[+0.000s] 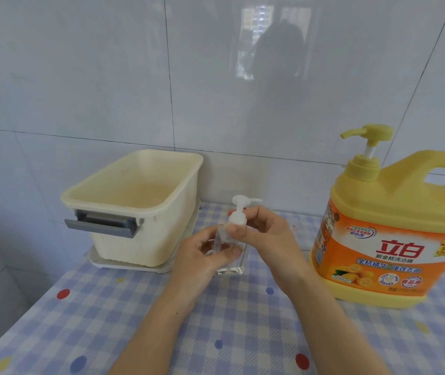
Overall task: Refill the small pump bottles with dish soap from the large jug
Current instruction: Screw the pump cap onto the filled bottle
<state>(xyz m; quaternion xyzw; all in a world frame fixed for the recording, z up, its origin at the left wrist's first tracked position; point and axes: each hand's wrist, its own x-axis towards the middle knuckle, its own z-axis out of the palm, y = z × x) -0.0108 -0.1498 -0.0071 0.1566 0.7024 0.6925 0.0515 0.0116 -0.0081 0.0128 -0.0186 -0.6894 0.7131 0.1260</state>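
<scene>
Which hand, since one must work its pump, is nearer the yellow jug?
Right. The right hand pinches the small bottle at its collar, left of the jug; the left hand holds the bottle's body, farther left.

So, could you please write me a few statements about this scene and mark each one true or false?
1. The left hand grips the clear body of the small pump bottle. True.
2. The right hand rests on the jug's handle. False: its fingers pinch the small pump bottle's white pump collar.
3. The large yellow dish soap jug lies on its side. False: it stands upright with its pump fitted.
4. The cream tub stands on a white tray. True.
</scene>
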